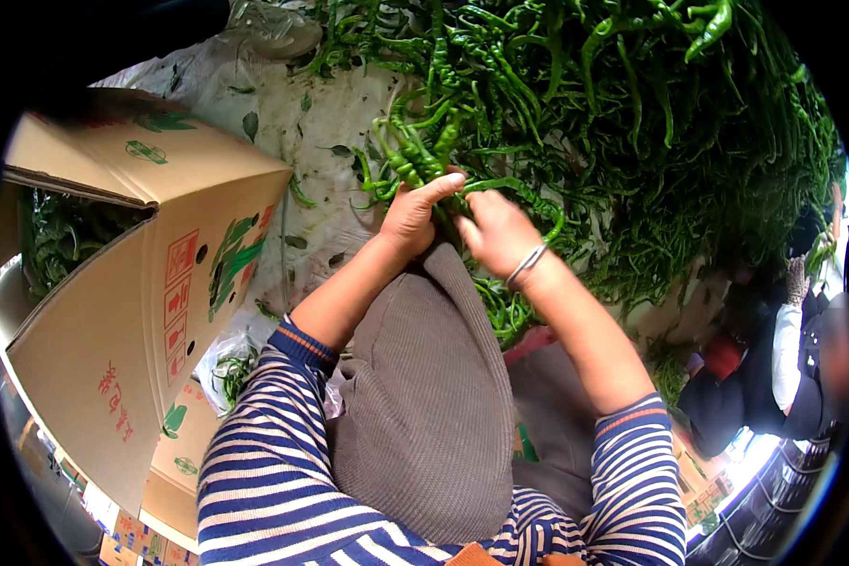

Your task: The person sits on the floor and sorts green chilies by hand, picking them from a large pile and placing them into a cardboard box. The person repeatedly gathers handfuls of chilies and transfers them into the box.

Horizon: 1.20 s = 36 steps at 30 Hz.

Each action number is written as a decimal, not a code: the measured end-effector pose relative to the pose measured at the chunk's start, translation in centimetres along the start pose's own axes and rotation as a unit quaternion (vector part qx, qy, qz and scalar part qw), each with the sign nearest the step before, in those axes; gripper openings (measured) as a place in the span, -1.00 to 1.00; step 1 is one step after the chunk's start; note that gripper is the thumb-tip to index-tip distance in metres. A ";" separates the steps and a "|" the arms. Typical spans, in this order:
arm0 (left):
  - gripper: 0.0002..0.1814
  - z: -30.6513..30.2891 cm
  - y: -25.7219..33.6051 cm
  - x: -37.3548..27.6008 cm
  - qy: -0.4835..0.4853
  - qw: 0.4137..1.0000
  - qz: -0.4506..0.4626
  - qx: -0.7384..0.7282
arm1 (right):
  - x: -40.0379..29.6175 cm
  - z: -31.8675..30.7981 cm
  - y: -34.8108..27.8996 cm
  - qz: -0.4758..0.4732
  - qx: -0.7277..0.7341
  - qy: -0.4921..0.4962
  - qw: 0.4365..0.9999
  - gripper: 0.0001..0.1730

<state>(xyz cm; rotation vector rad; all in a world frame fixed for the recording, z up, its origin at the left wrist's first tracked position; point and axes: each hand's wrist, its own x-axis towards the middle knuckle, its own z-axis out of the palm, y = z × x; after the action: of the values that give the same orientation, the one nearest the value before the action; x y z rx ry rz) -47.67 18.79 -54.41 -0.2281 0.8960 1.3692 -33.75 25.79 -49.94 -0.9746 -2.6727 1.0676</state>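
My left hand (416, 216) is closed round a bunch of long green chili peppers (419, 159), its thumb laid across them. The peppers point up and away past my fingers. My right hand (495, 230), slightly blurred and with a bracelet at the wrist, is just right of the bunch, its fingers bent at the lower end. Whether it grips a pepper cannot be made out. A large heap of green chili peppers (608, 127) spreads ahead and to the right.
An opened cardboard box (219, 191) with peppers inside stands at left, beside a clear plastic bag (244, 339) holding peppers. A pale sheet (283, 113) with scattered leaves lies ahead. Another cardboard box (191, 453) is at lower left. Other people are at the far right.
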 end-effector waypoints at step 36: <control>-0.68 -4.4 0.9 -2.0 -0.077 0.993 -0.063 -0.068 | -2.6 4.8 -3.4 0.125 0.211 -0.016 0.969 -0.80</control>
<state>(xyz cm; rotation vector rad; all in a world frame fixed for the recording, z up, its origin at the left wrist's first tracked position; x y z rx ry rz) -50.21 14.74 -55.69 -0.2741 0.6496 1.3129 -35.04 19.58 -51.01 -1.2229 -2.2361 1.6258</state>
